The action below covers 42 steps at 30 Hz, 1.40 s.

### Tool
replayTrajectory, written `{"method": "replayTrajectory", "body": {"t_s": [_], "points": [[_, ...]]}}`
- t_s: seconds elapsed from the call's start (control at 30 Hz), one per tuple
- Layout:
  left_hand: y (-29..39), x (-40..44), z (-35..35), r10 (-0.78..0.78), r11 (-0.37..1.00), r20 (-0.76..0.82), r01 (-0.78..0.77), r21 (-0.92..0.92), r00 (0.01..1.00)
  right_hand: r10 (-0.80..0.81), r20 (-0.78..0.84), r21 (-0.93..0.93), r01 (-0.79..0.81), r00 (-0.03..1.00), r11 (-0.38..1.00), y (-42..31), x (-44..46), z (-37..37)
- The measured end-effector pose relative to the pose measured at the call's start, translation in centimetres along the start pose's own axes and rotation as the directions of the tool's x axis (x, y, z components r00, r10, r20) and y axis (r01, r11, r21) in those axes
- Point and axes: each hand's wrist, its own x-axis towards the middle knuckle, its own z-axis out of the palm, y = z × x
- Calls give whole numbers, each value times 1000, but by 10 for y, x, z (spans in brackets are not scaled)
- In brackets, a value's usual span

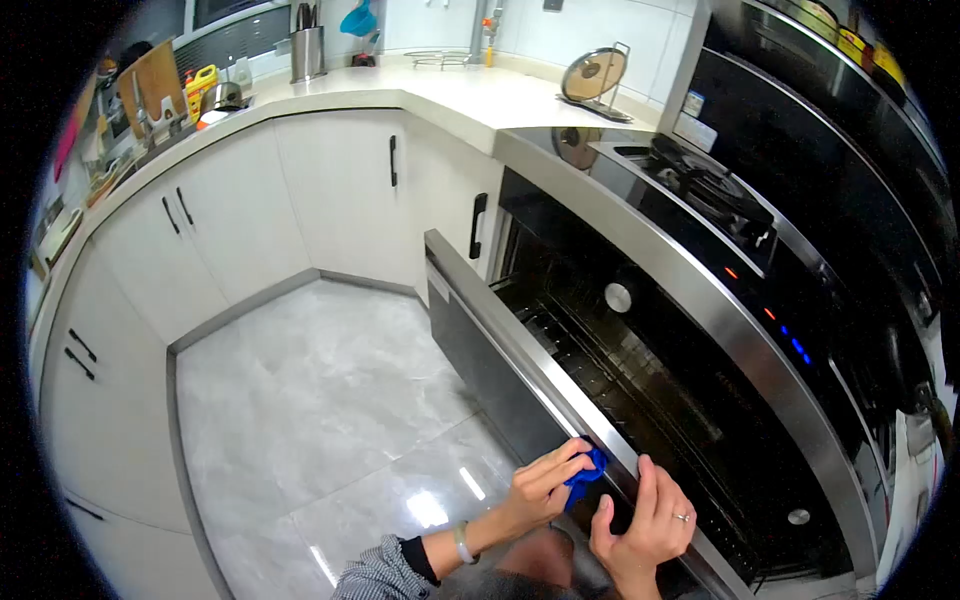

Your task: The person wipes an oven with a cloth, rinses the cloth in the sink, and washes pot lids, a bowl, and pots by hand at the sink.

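My left hand (pixel 548 490) is closed around a bunched blue cloth (pixel 588 466), pressed against the top edge of the pulled-out drawer front (pixel 530 365). Just to its right, my right hand (pixel 648 520) grips the same drawer front, with the fingers over the metal rim and the thumb on the outer side. A ring is on one finger. Dark racks (pixel 570 345) show inside the drawer, under the stove. Part of the cloth is hidden by the left fingers.
Above the drawer sits a black cooktop with a burner grate (pixel 705 185) and lit red and blue indicators. A pot lid (pixel 594 75) stands in a holder on the counter (pixel 455 95). White cabinets (pixel 340 190) curve around the grey tiled floor (pixel 310 390).
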Motion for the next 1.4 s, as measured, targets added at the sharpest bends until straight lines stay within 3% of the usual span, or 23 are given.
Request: {"method": "replayTrajectory", "body": {"t_s": [0.07, 0.13, 0.23, 0.27, 0.3, 0.37, 0.43, 0.5, 0.53, 0.57, 0.6, 0.63, 0.7, 0.73, 0.8, 0.83, 0.87, 0.93, 1.13, 1.23, 1.4], "points": [[20, -6, -4, -39, 997, 61, 42, -60, 997, 16, 16, 45, -17, 1000, 999, 3, -2, -1], [40, -17, -8, -225, 960, 105, 239, -148, 969, 16, 19, 115, -18, 1000, 993, 5, -2, -2], [78, -21, -11, -293, 942, 26, 293, -164, 956, 15, -62, 185, -3, 998, 983, 8, 0, -4], [87, -27, -11, -324, 930, 56, 329, -164, 944, 32, -14, 339, -26, 999, 941, 11, -1, -13], [92, -31, -9, -318, 929, 77, 327, -176, 945, 50, -14, 322, -42, 999, 946, 12, -8, -23], [105, -41, -5, -388, 845, 33, 370, -386, 921, 102, -72, 666, -29, 992, 746, 9, -31, -43], [120, -48, 4, -447, 782, 77, 431, -450, 891, 26, 29, 807, -39, 999, 589, 0, -63, -50], [131, -52, 11, -226, 861, 290, 330, -388, 930, 343, -190, 682, -128, 920, 720, -16, -67, -52], [142, -52, 9, -303, 860, 531, 467, -205, 791, 365, 13, 723, -261, 931, 640, -3, -120, -37], [157, -39, 17, -178, 786, 497, 427, -447, 849, 369, 35, 701, -286, 929, 654, 12, -123, -43], [168, -27, 17, -80, 846, 535, 341, -410, 841, 377, 95, 576, -360, 921, 734, 32, -112, -65], [173, -18, 18, 23, 895, 572, 238, -377, 820, 463, 49, 556, -410, 885, 723, 48, -101, -78], [164, -10, 26, 111, 782, 689, 365, -505, 716, 552, -100, 571, -406, 828, 714, 79, -88, -105], [153, -8, 25, 133, 841, 625, 247, -482, 769, 459, -109, 449, -368, 882, 814, 100, -80, -123], [126, 5, 19, 139, 939, 413, 12, -343, 900, 459, 80, 423, -447, 885, 788, 117, -59, -149], [112, 24, 14, 140, 973, 256, -85, -213, 957, 449, 181, 427, -482, 875, 766, 123, -54, -154], [96, 41, 9, 160, 986, 135, -151, -74, 978, 369, 264, 338, -444, 891, 830, 130, -58, -147], [86, 75, -1, 128, 928, 113, -159, 338, 985, 265, 276, 247, -335, 924, 909, 123, -61, -132], [42, 87, 2, 117, 870, 231, -212, 445, 966, 142, 195, 344, -204, 970, 917, 107, -37, -90], [40, 84, 5, 98, 861, 217, -193, 471, 971, 38, 143, 409, -94, 989, 908, 79, -9, -60], [31, 84, 3, 126, 861, 188, -202, 466, 974, -14, 282, 507, -137, 959, 851, 80, 4, -64]]}}
